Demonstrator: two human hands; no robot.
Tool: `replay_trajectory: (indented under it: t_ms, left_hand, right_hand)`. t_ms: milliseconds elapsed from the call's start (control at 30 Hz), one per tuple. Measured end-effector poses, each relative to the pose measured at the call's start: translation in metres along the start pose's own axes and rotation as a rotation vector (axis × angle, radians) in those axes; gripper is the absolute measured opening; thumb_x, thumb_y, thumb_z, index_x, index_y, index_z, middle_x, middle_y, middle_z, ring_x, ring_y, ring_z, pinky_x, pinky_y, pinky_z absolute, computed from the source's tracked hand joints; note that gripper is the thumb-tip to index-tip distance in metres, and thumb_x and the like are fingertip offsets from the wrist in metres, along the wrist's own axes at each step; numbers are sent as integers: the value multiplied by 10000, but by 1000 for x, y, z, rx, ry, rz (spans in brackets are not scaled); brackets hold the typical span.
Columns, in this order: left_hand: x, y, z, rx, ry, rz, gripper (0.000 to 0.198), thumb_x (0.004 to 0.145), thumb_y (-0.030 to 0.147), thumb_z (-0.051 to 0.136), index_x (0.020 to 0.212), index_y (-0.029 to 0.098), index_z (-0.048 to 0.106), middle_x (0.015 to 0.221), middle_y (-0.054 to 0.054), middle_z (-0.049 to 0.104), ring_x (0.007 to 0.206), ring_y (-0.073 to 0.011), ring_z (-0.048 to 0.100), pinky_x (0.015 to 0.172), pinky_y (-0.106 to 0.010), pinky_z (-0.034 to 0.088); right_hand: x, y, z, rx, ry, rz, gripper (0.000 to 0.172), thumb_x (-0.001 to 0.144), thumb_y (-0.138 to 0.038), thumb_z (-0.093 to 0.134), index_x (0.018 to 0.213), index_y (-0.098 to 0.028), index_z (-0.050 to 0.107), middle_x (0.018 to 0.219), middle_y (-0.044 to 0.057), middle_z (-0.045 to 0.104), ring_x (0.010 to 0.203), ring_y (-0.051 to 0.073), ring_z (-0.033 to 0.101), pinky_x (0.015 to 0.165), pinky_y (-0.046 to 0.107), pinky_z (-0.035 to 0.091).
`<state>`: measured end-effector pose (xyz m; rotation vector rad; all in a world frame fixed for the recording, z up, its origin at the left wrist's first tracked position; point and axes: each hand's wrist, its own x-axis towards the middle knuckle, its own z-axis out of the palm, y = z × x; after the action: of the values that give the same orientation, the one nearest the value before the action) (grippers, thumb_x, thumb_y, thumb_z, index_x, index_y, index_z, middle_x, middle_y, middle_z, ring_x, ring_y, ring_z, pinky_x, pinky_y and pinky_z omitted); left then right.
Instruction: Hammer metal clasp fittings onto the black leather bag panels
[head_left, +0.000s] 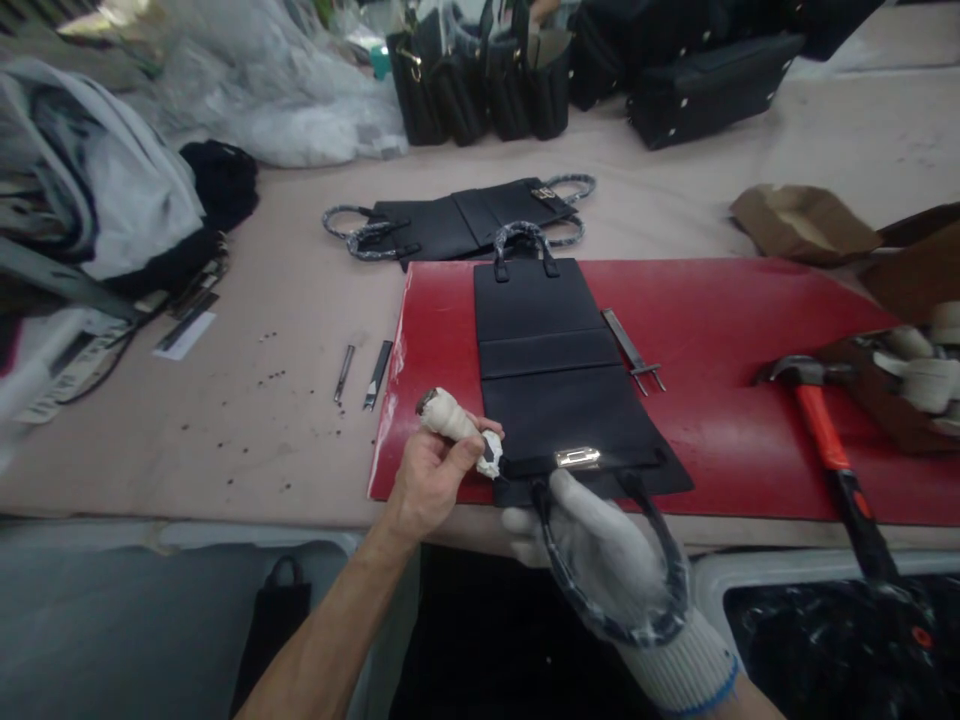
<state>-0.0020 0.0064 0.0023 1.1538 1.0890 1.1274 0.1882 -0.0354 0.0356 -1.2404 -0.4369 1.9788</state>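
Note:
A flat black bag body (551, 345) lies on a red mat, with a plastic-wrapped handle at each end and a silver metal clasp (577, 458) near its close edge. My left hand (431, 478), bare, is closed around a short tool wrapped in whitish tape (450, 415). The tool's lower end is at the bag's near left corner; its tip is too small to make out. My right hand (600, 540), in a white knitted glove, reaches through the near handle (652, 635). Its thumb lies on the bag's near edge below the clasp, with the fingers underneath.
On the red mat (735, 350) lie a divider-like metal tool (634, 350) and an orange-handled hammer (823, 420). Two small metal tools (377, 375) lie left of it. Another black bag body (472, 220) is beyond, with finished-looking black bags (480, 85) and boxes (802, 222) farther back.

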Motion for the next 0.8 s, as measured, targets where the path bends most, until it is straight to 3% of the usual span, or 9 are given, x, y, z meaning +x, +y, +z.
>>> replay_trajectory:
  t_ms: [133, 233, 333, 467, 600, 800]
  left_hand:
    - [4, 5, 3, -17, 24, -1, 386, 914, 496, 732, 1048, 137, 778, 991, -138, 778, 854, -245, 728, 746, -316, 581]
    - [4, 12, 4, -29, 66, 60, 320, 924, 444, 736, 1052, 152, 764, 1029, -128, 776, 893, -241, 729, 772, -314, 581]
    - [1, 17, 5, -28, 93, 148, 258, 937, 397, 727, 1058, 169, 742, 1081, -120, 772, 939, -239, 729, 806, -320, 578]
    - [-1, 15, 6, -50, 94, 173, 234, 928, 365, 741, 1066, 180, 703, 1092, -117, 774, 976, -260, 740, 837, -362, 588]
    - [-3, 10, 7, -142, 102, 180, 223, 935, 360, 734, 1078, 197, 685, 1096, -103, 776, 962, -265, 751, 871, -402, 598]
    - [-12, 18, 12, -19, 125, 221, 204, 938, 323, 734, 1093, 192, 712, 1127, -102, 777, 1076, -265, 734, 944, -376, 579]
  right_hand:
    - [8, -3, 7, 83, 13, 8, 361, 767, -474, 858, 992, -208, 764, 794, 47, 731, 619, 190, 674, 616, 317, 581]
    - [7, -1, 9, 61, 78, -18, 326, 725, -427, 893, 866, -164, 765, 711, 45, 702, 609, 173, 651, 622, 287, 575]
    - [5, 0, 12, 98, 43, -70, 290, 700, -402, 898, 752, -157, 753, 678, 43, 688, 584, 159, 617, 609, 275, 562]
    - [5, -4, 18, 203, 2, -88, 249, 696, -325, 894, 879, -195, 786, 846, 35, 742, 641, 157, 635, 608, 263, 561]
    - [5, -5, 20, 249, -44, -129, 297, 751, -283, 846, 1038, -238, 781, 1019, 47, 761, 851, 225, 702, 703, 310, 595]
    - [4, 2, 15, 288, -59, -114, 374, 790, -260, 843, 1153, -266, 753, 1189, 41, 737, 976, 230, 710, 786, 324, 597]
